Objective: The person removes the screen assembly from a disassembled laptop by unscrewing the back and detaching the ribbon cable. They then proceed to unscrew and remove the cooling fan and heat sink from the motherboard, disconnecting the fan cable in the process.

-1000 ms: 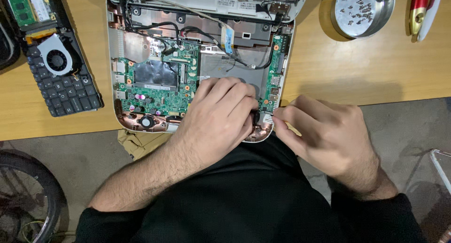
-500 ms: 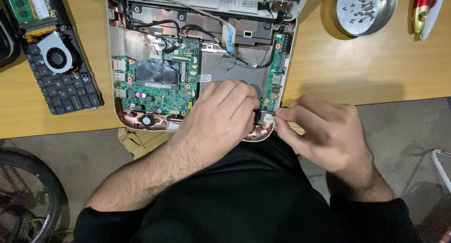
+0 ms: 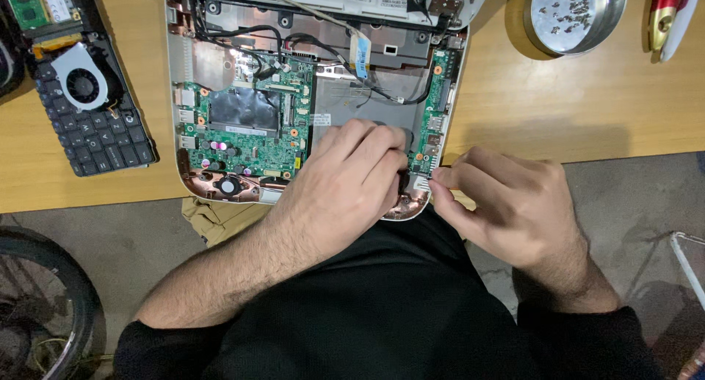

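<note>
Opened laptop base [image 3: 220,71], pale plastic shell with coppery inner trim, lying on a yellow wooden worktop [image 3: 573,108] with its near edge overhanging toward the person. Inside: a green mainboard [image 3: 246,127] at left, flat and rigid, studded with small components; a narrow green daughterboard [image 3: 433,116] along the right wall; thin black wires and a blue-tipped ribbon cable [image 3: 360,53] crossing the middle. Left hand [image 3: 352,182] lies palm-down over the near-right corner of the base, fingers curled and pressing on the shell (whether it holds anything beneath cannot be told). Right hand [image 3: 514,204] sits just beside that same corner, fingers pinched narrowly together at the near end of the daughterboard; what they grip, if anything, is too small to see. Judged handling: the base is light and stiff but flexes at its thin walls; boards are fragile and best taken by bare edges, cables by their connectors, never by the wire. Also present: a detached black keyboard [image 3: 103,138] carrying a loose cooling fan [image 3: 82,82] at far left, a round metal tin of screws [image 3: 576,16] at far right, a red-handled tool [image 3: 664,13] beside it.
</note>
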